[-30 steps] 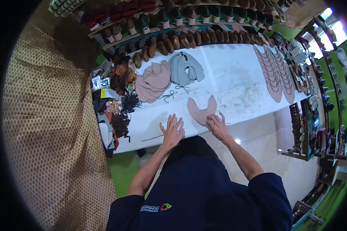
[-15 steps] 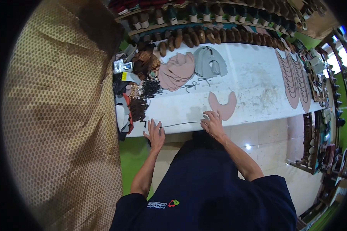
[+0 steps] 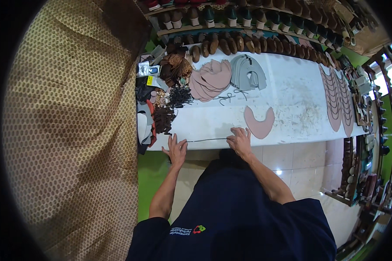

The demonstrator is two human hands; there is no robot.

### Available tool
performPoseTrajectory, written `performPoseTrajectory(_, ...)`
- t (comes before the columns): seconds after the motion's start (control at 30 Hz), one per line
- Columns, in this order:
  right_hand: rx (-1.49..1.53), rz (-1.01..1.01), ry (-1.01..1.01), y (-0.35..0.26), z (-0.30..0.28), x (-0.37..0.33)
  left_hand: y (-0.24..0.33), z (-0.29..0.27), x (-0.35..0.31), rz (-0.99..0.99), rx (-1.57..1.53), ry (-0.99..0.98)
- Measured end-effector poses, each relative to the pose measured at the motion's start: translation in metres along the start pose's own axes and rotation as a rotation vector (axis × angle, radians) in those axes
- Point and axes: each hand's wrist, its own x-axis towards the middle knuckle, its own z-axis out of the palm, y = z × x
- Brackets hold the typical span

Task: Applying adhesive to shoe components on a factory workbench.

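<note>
A thin dark cord lies nearly straight along the near edge of the white table, stretched between my two hands. Its left end meets the thumb side of my left hand, whose fingers are spread on the tabletop. At the other end, the curled fingertips of my right hand pinch the cord. Just beyond my right hand rests a flat pink U-shaped piece. Dark brown short strips are heaped beyond my left hand.
Fanned pink pieces and a grey stack lie farther back, with loose black cords before them. Shoe forms line the far edge. Pink pieces with dark curved lines lie right. A patterned curtain hangs left.
The scene has shifted slightly right in view. The cord's right end, earlier just short of my right fingers, now meets them, and those fingers have drawn closer together. My left hand stays at the other end.
</note>
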Motion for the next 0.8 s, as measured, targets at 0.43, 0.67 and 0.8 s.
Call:
performPoseTrajectory(0.43,-0.242,-0.125,0.081,0.021,-0.013,0.008,0.001,0.007,0.026,0.352,0.038,0.031)
performPoseTrajectory(0.67,-0.288,0.057,0.136,0.072,-0.057,-0.017,0.085,0.030,0.068,0.580,0.009,-0.032)
performPoseTrajectory(0.8,-0.332,0.248,0.076,0.100,-0.081,-0.036,0.138,0.050,0.087,0.728,-0.015,-0.113)
